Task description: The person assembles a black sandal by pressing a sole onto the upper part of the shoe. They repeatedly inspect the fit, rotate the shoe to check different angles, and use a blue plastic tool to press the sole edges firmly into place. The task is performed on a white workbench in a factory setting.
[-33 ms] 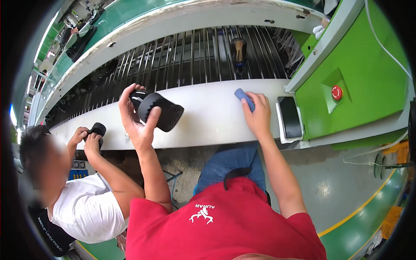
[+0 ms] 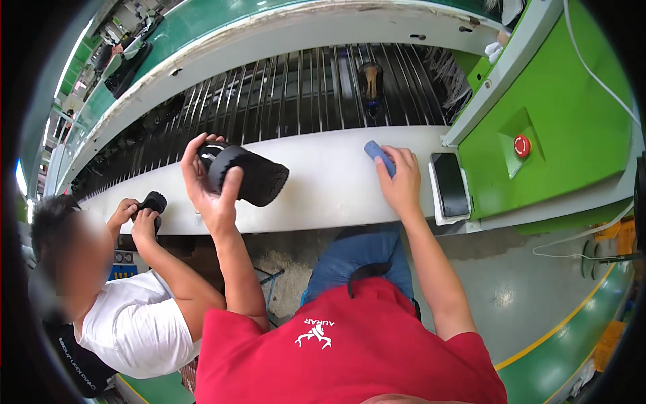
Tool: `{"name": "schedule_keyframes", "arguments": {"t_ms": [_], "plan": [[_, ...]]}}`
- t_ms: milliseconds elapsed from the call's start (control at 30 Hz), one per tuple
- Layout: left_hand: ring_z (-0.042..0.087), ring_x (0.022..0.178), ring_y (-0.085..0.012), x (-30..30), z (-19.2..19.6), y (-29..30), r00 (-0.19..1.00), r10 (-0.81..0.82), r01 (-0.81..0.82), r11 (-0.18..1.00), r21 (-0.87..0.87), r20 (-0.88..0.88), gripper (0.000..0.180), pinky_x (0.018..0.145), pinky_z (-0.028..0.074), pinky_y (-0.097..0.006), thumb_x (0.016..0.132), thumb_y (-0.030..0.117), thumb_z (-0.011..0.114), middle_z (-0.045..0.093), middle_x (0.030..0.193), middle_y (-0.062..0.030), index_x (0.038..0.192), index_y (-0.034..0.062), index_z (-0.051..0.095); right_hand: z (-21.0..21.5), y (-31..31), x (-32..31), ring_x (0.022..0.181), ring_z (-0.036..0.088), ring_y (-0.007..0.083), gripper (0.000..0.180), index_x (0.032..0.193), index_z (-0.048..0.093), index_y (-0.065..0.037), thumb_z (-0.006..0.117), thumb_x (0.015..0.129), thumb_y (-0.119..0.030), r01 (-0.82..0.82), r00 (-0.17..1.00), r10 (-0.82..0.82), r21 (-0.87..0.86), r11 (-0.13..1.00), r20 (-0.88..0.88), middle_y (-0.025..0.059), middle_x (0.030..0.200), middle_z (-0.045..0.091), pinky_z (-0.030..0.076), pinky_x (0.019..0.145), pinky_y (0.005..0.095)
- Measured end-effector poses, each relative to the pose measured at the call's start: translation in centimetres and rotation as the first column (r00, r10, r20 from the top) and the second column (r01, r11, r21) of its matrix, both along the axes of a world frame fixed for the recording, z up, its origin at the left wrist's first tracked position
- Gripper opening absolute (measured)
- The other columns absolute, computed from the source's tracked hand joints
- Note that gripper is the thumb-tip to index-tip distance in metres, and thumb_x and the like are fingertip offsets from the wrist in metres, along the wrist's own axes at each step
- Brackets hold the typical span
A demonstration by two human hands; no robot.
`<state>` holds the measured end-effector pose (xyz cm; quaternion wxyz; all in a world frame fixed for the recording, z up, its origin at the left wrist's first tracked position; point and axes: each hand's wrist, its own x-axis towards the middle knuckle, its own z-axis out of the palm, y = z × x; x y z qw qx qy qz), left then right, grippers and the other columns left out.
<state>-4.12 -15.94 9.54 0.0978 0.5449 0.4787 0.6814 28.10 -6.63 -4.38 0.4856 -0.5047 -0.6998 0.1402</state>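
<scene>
The person in the red shirt sits at a long white ledge that runs along the near side of a conveyor of dark metal bars. Their left hand is raised above the ledge with the fingers curled around a black shoe, thumb on the near side and the other fingers wrapped over the far side, so the shoe sits clamped in the palm with its ridged sole turned toward the person and its toe pointing right. The shoe is off the ledge, held in the air just above it.

Their right hand rests on the ledge further right, fingers closed narrowly around a small blue block that sticks out from the fingertips toward the conveyor. I cannot tell whether the block touches the ledge. Just beside that hand, to the right, a dark phone lies flat in a pale tray at the end of the ledge, against a green machine housing with a red round button.

To the left, a co-worker in a white shirt has both hands up at the ledge, holding another black shoe. On the conveyor bars, well apart from the hands, a brown shoe stands alone.
</scene>
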Motion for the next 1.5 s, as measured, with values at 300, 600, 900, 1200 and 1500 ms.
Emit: {"name": "schedule_keyframes", "arguments": {"t_ms": [300, 600, 900, 1200, 1500], "plan": [[0.062, 0.132, -0.049, -0.2, 15.3, 7.8, 0.932, 0.325, -0.046, 0.549, 0.834, -0.162, 0.085, 0.111, 0.056, -0.058, 0.098, 0.049, 0.076, 0.046, 0.154, -0.0332, 0.155, 0.0037, 0.031, 0.0, -0.4, 0.5, 0.106, 0.065, 0.0379, 0.025, 0.118, 0.075, -0.007, 0.075, 0.096, -0.018, 0.005, 1.0, -0.005, -0.006, 1.0, 0.014, 0.0131, 0.111, 0.07, 0.053, 0.094, 0.0487], [0.052, 0.149, -0.0392, -11.0, 17.4, 23.0, 0.396, 0.2, -0.158, 0.976, 0.148, -0.896, 0.064, 0.122, 0.043, -0.048, 0.097, 0.053, 0.079, 0.061, 0.156, -0.0173, 0.153, 0.0256, 0.064, 0.1, -0.2, -0.4, 0.105, 0.066, 0.0378, 0.022, 0.113, 0.075, -0.007, 0.076, 0.095, -0.02, 0.007, 0.999, -0.006, 0.026, 1.0, -0.033, 0.0126, 0.108, 0.071, 0.053, 0.094, 0.0489], [0.068, 0.127, -0.035, -5.5, 13.7, 22.6, 0.62, 0.472, -0.336, 0.882, 0.331, -0.627, 0.046, 0.106, 0.053, -0.043, 0.105, 0.044, 0.073, 0.072, 0.138, -0.0166, 0.135, 0.0097, 0.073, -0.5, -0.2, 0.0, 0.106, 0.065, 0.0384, 0.02, 0.109, 0.075, -0.006, 0.075, 0.094, -0.02, 0.064, 0.998, -0.065, 0.064, 0.996, 0.016, 0.0134, 0.108, 0.071, 0.053, 0.095, 0.0505], [0.069, 0.109, -0.0328, 8.4, -5.0, 10.8, 0.803, 0.082, 0.029, 0.984, 0.176, -0.59, 0.016, 0.098, 0.055, -0.044, 0.09, 0.013, 0.082, 0.074, 0.11, -0.0132, 0.103, 0.0056, 0.075, -0.7, -0.7, -1.3, 0.108, 0.061, 0.0337, 0.02, 0.116, 0.074, -0.009, 0.072, 0.097, -0.017, 0.121, 0.933, -0.183, 0.211, 0.97, 0.309, 0.0108, 0.113, 0.065, 0.049, 0.093, 0.0492], [0.064, 0.129, -0.0404, 5.2, -13.7, 1.4, 0.745, -0.179, -0.01, 0.96, -0.28, -0.642, 0.035, 0.111, 0.051, -0.048, 0.091, 0.029, 0.083, 0.071, 0.135, -0.0184, 0.115, 0.0056, 0.077, -1.1, -0.1, -1.3, 0.11, 0.062, 0.0356, 0.02, 0.113, 0.072, -0.008, 0.062, 0.096, -0.012, 0.137, 0.888, -0.226, 0.239, 0.961, 0.4, 0.0144, 0.113, 0.065, 0.051, 0.093, 0.0505]]}}
